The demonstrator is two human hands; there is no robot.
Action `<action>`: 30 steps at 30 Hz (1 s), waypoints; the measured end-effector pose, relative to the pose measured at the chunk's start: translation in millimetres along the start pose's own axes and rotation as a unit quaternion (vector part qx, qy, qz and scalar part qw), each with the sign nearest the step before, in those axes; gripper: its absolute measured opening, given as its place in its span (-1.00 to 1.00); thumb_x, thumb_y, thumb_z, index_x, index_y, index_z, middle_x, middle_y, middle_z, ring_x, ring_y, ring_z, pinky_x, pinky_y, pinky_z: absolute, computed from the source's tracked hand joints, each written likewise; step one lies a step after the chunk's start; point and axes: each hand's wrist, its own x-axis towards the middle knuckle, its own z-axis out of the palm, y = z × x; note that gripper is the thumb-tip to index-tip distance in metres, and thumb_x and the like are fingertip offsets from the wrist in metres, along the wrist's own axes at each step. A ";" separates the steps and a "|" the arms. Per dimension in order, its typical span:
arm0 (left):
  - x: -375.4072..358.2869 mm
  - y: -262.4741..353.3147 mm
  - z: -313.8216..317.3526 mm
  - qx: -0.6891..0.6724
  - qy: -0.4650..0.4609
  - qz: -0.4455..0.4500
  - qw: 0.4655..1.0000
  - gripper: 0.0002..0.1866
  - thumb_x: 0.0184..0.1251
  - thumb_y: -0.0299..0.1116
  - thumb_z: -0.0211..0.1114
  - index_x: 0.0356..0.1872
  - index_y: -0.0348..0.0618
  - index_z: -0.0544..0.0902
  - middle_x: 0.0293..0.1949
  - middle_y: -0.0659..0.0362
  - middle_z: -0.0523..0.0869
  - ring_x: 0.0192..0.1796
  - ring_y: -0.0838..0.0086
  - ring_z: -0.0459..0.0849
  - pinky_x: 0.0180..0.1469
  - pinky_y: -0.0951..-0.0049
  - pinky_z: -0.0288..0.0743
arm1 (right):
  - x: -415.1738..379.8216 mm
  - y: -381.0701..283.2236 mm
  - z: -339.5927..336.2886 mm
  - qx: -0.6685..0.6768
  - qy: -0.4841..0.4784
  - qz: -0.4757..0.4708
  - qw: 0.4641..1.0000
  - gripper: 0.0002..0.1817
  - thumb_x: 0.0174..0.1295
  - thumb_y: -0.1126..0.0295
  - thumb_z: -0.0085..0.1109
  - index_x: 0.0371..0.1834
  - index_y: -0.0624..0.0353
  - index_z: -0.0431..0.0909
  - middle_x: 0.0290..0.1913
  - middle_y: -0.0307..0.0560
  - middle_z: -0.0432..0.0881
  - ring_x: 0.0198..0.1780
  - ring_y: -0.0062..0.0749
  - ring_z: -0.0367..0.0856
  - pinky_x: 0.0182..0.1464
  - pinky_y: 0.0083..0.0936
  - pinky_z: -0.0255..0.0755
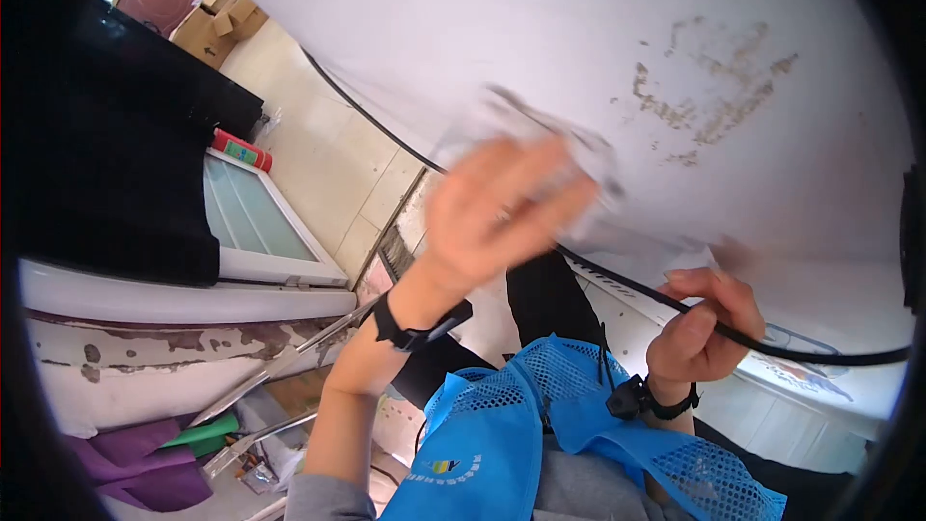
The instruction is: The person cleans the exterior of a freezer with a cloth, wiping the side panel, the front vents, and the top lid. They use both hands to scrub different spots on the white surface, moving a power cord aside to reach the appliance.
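My left hand (503, 207) is smeared by motion in front of the white wall, its fingers curled. A blurred, pale, partly see-through thing with dark edges (569, 140) shows around the fingers; its kind I cannot make out. The black cable (371, 118) runs from the wall's far corner, passes behind my left hand and continues to the right edge. My right hand (709, 328) is closed around this cable at the lower right, thumb and fingers pinching it. Both wrists wear black bands, and a blue mesh vest (482, 434) covers my front.
The white wall (405, 10) has a patch of peeling paint (714, 87). To the left are a glazed white frame (256, 212), a red cylinder (241, 150) and cardboard boxes (227, 24). Metal strips (275, 367) and purple material (145, 463) lie lower left.
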 end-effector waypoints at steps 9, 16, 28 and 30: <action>67.6 31.4 -12.5 0.027 0.036 -0.047 0.998 -0.51 -0.16 -0.61 0.45 -0.06 -0.12 0.68 0.02 0.03 0.55 0.06 0.28 0.53 -0.06 0.53 0.46 | 7.5 -13.5 17.5 0.110 0.118 0.101 0.982 -0.31 0.34 -0.08 -0.01 0.18 0.42 0.27 -0.13 0.18 0.56 -0.40 -0.33 0.60 -0.42 -0.53 0.56; 16.9 26.3 -0.6 0.006 0.044 -0.127 0.991 -0.65 -0.21 -0.56 0.39 -0.26 -0.08 0.74 -0.06 0.06 0.65 -0.12 0.29 0.61 -0.17 0.35 0.53 | 3.0 -32.4 -6.8 0.132 0.018 -0.046 0.990 -0.70 0.15 0.47 0.25 -0.03 0.25 0.53 -0.16 0.07 0.58 -0.41 -0.24 0.62 -0.39 -0.48 0.57; 75.0 59.6 9.0 -0.119 0.057 -0.024 0.991 -0.65 -0.05 -0.52 0.40 -0.14 -0.21 0.70 0.02 -0.03 0.63 -0.22 0.29 0.65 -0.22 0.50 0.61 | 24.0 -31.8 15.6 -0.161 0.035 -0.033 0.986 -0.49 0.20 0.42 0.02 0.22 0.46 0.32 0.23 0.31 0.07 0.17 0.33 0.39 0.14 -0.11 0.45; 74.7 54.6 6.7 -0.105 0.054 -0.018 0.993 -0.63 -0.03 -0.53 0.40 -0.10 -0.21 0.68 0.02 -0.04 0.62 -0.16 0.25 0.64 -0.15 0.45 0.59 | 18.4 -35.3 9.4 -0.223 -0.080 -0.023 0.971 -0.46 0.20 0.42 0.02 0.24 0.46 0.30 0.24 0.33 0.08 0.16 0.33 0.40 0.13 -0.10 0.45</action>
